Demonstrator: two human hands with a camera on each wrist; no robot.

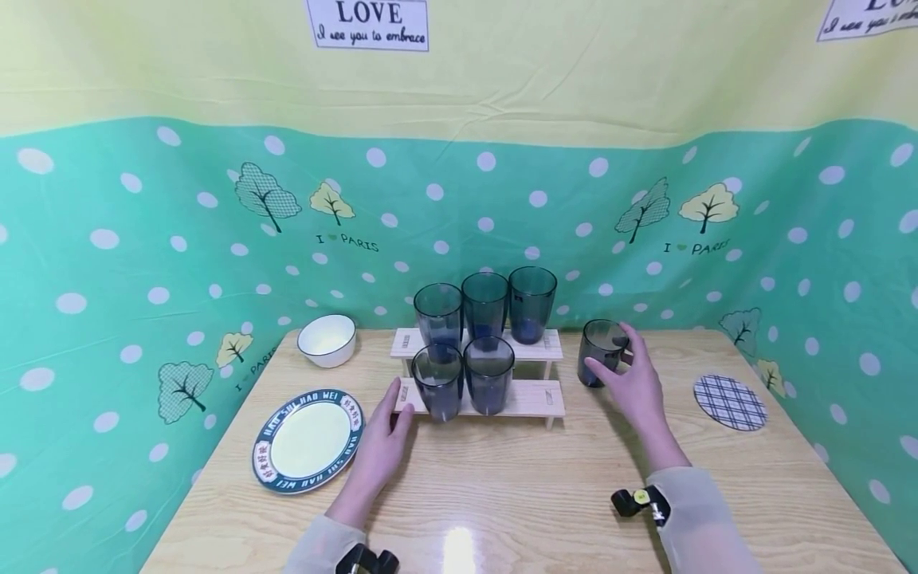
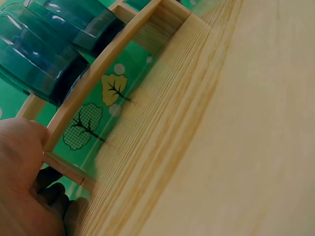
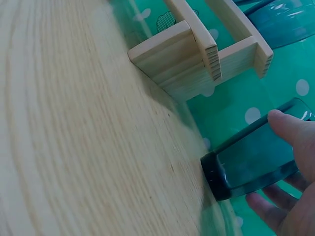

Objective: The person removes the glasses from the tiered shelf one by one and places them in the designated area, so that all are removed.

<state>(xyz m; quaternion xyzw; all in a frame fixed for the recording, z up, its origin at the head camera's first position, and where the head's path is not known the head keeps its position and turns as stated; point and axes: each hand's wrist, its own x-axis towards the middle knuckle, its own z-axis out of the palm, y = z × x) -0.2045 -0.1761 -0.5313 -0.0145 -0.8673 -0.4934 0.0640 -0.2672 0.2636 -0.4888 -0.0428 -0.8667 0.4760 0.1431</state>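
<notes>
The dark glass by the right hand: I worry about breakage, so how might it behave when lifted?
The dark glass looks smooth and glossy, so it may be slippery; the right hand wraps its fingers round the side. It stands upright on the table on a thick base, so tipping seems unlikely. If real glass, it is probably rigid and breakable.

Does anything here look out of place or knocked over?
Nothing is spilled or tipped. One odd one out: a sixth dark glass stands on the table right of the wooden rack, gripped by the right hand, while five sit on the rack.
</notes>
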